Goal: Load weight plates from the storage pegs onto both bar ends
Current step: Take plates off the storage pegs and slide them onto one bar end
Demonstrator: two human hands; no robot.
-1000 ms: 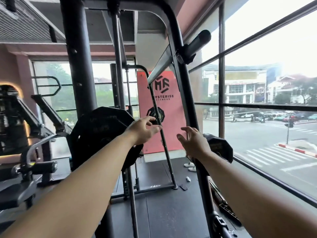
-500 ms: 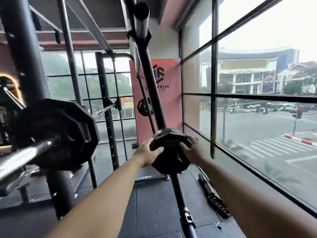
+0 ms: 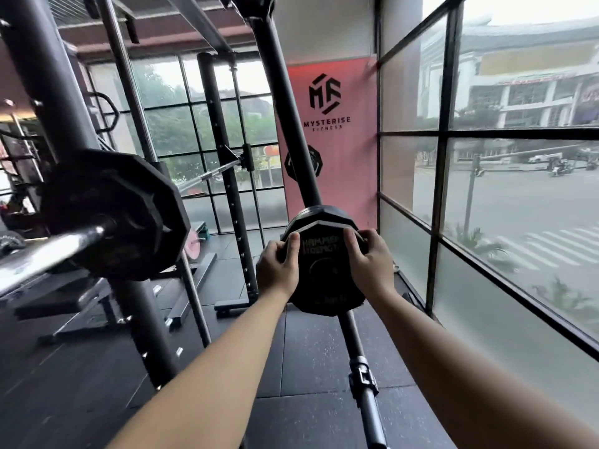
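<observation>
Gripping small black many-sided rubber weight plate with both hands: our left hand curled round its left rim, our right hand round its right rim, fingers hooked over top edge. Plate upright between our palms, white lettering facing us, in front of slanted black steel rack post. Rim of second black plate just beyond our hands. Far left of left hand — large black many-sided plate on chrome bar sleeve.
</observation>
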